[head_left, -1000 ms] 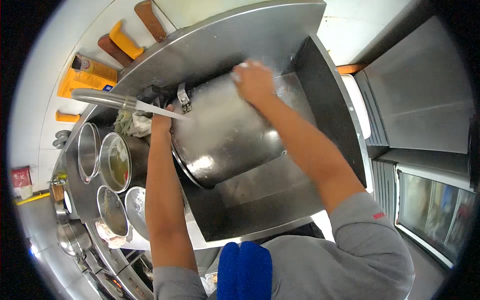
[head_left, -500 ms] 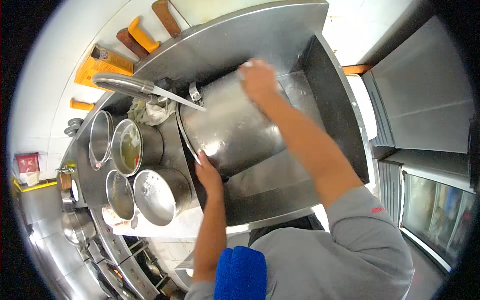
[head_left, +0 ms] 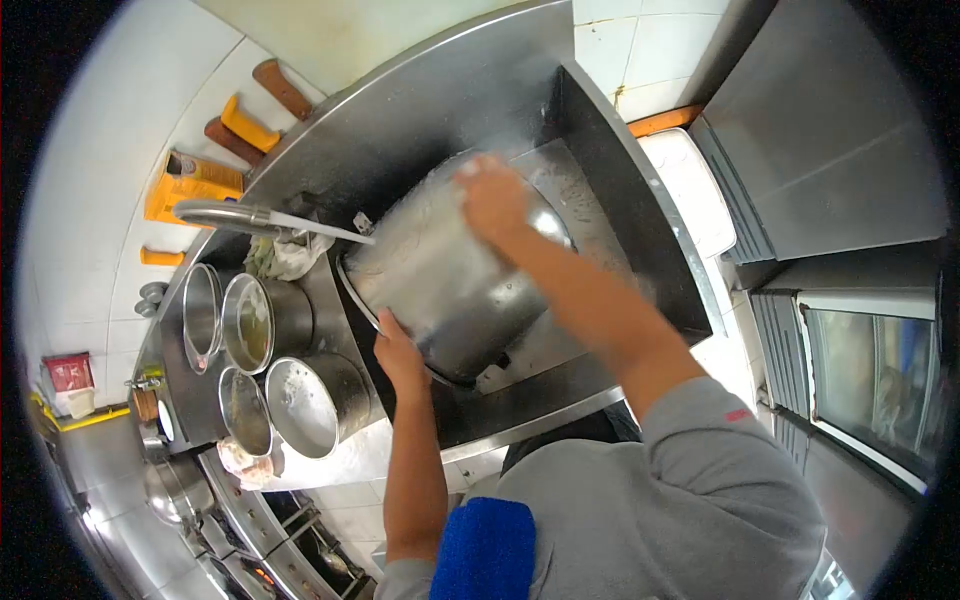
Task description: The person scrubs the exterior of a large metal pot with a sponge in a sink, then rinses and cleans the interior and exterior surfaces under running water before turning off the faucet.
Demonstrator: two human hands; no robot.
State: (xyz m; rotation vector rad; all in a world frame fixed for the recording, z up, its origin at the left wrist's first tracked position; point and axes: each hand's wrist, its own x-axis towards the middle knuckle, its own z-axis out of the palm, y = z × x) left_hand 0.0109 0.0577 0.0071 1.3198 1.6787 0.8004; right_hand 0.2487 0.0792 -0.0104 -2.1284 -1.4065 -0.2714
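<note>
A large steel stockpot [head_left: 440, 270] lies on its side in the deep metal sink [head_left: 650, 240], its rim toward the left. My left hand [head_left: 403, 357] is closed on that rim at the near side, thumb on the outside. Against the upper side wall of the pot is my right hand [head_left: 492, 200], blurred by motion, with its fingers curled in. Whatever it holds is hidden. From the faucet [head_left: 225, 213] a stream of water runs onto the pot near its rim. One pot handle [head_left: 363, 223] shows at the far side, close to the stream.
Left of the sink stand several smaller metal pots, one with yellowish liquid [head_left: 255, 325] and one with foam [head_left: 303, 407]. A crumpled cloth [head_left: 290, 258] lies behind them. Knives [head_left: 248, 125] and a yellow box [head_left: 190, 188] line the back edge. A white tray [head_left: 690, 190] leans at right.
The stockpot has rolled a little, and a dark fitting now shows at its near underside. My right hand has shifted along the pot wall. The whole view has turned slightly.
</note>
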